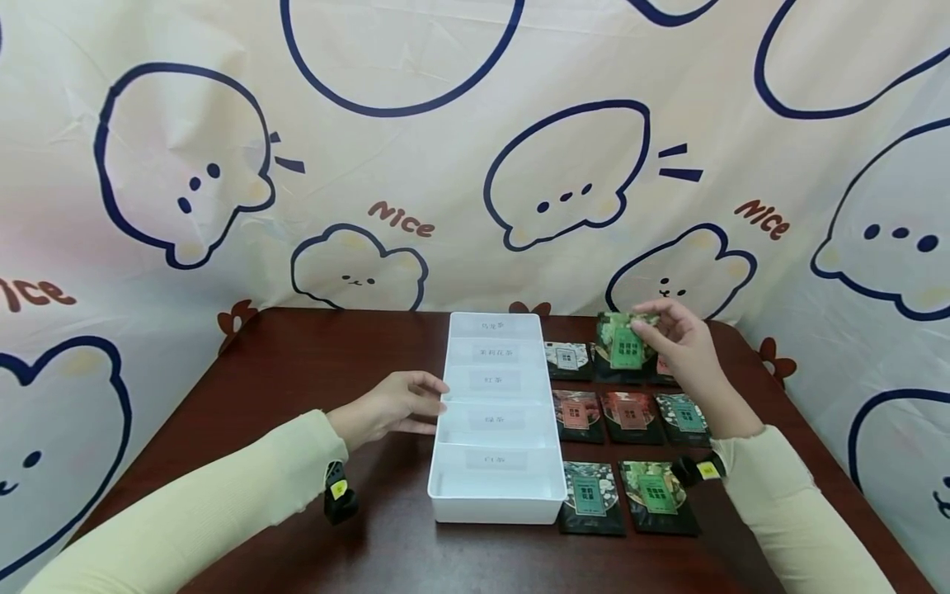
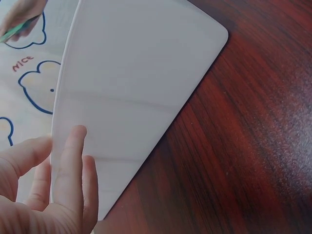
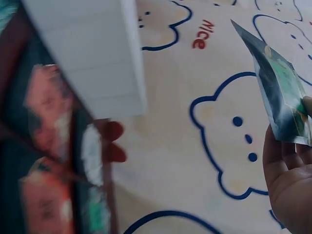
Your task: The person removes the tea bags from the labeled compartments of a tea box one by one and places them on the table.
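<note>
A long white box (image 1: 497, 510) with several compartments, each with a printed paper label, stands on the table. My left hand (image 1: 393, 404) touches its left side; in the left wrist view the fingers (image 2: 70, 165) lie against the rim and outer wall. My right hand (image 1: 683, 346) pinches a green-labelled tea sachet (image 1: 623, 340) between thumb and fingers, up above the back row of sachets. Seen from the right wrist, that sachet (image 3: 278, 92) is tilted edge-on, part of it covered by the hand (image 3: 292, 190).
Right of the box, rows of dark sachets lie flat: a white-labelled one (image 1: 567, 360), red-labelled ones (image 1: 577, 415), teal-labelled ones (image 1: 683, 417) and a green-labelled one (image 1: 657, 495). A back-row sachet is partly hidden by my right hand. A printed cloth (image 1: 460, 165) hangs behind the brown table (image 1: 356, 338).
</note>
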Action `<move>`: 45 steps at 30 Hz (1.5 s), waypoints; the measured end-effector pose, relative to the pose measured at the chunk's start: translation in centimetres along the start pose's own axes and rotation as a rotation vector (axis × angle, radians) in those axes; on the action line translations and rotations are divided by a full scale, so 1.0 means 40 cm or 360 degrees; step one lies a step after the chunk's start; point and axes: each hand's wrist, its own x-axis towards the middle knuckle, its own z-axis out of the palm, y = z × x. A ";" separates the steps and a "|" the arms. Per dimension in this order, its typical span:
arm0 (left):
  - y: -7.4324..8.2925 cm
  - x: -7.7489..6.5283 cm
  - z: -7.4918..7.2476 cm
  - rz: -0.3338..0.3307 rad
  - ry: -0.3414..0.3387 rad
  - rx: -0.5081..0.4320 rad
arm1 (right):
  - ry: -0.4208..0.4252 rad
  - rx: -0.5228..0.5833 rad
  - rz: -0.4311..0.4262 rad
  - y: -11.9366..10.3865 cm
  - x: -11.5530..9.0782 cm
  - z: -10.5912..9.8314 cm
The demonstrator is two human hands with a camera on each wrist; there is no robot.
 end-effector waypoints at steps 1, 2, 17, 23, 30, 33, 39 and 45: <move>0.001 0.000 0.000 -0.0002 0.0005 0.0002 | -0.0007 -0.0041 0.0026 0.011 -0.014 -0.007; 0.002 0.000 0.001 -0.0001 0.0004 0.0004 | -0.0016 -0.0079 0.0053 0.021 -0.028 -0.013; 0.004 -0.006 0.002 0.0018 -0.0021 -0.0018 | -0.0299 -0.0469 0.0331 0.094 -0.208 -0.116; 0.005 -0.007 0.003 0.0013 -0.0020 -0.0024 | -0.0356 -0.0491 0.0522 0.121 -0.266 -0.157; 0.006 -0.008 0.001 0.0021 -0.0025 -0.0004 | -0.0387 -0.0515 0.0694 0.149 -0.309 -0.214; 0.008 -0.008 0.001 0.0031 -0.0023 0.0005 | -0.0416 -0.0526 0.0726 0.158 -0.319 -0.240; 0.010 -0.010 0.002 0.0027 -0.0015 0.0017 | -0.0494 -0.0507 0.0813 0.179 -0.329 -0.278; 0.005 -0.008 0.002 0.0028 -0.0025 0.0003 | -0.0609 -0.0516 0.0821 0.198 -0.329 -0.296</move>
